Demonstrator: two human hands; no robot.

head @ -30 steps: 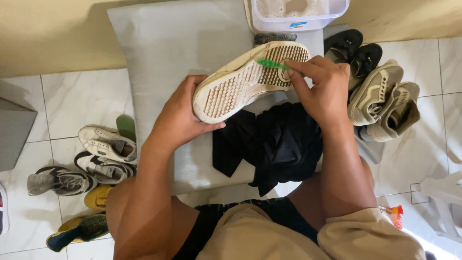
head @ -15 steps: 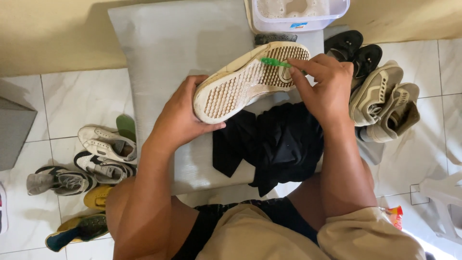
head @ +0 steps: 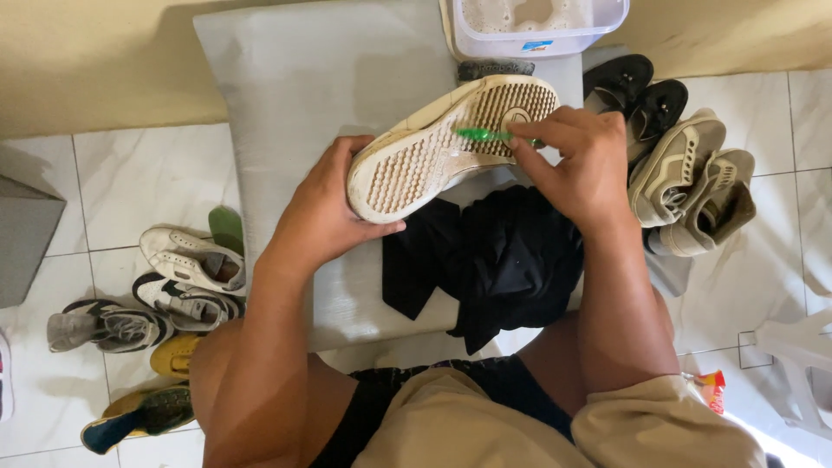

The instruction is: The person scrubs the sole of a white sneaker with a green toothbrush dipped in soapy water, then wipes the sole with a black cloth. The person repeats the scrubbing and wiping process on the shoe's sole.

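Over a grey mat (head: 295, 104) spread on a white tiled floor (head: 130, 191), one white sneaker (head: 446, 143) is held sole-up and tilted, heel end low toward the person and toe end raised toward the far wall. The left hand (head: 325, 212) is closed around the heel end, thumb lying along the lower edge of the sole and fingers wrapped behind. The right hand (head: 581, 160) pinches a green toothbrush (head: 485, 135) between thumb and fingertips, the brush lying across the forefoot tread with its bristle end pointing toward the middle of the sole. A crumpled black cloth (head: 503, 260) lies on the mat directly below the shoe. A clear plastic tub of foamy water (head: 537, 26) stands at the far edge, just beyond the toe. Pairs of shoes sit to either side: black sandals (head: 637, 95) and beige sneakers (head: 693, 182) on the right, white, grey and yellow ones (head: 178, 286) on the left. Handling note: the step in hand appears to be scrubbing the tread, and it would likely go best with short strokes along the grooves, the left hand bracing the heel firmly so the sole does not twist, the bristles kept flat to the rubber, and drips kept falling toward the cloth.
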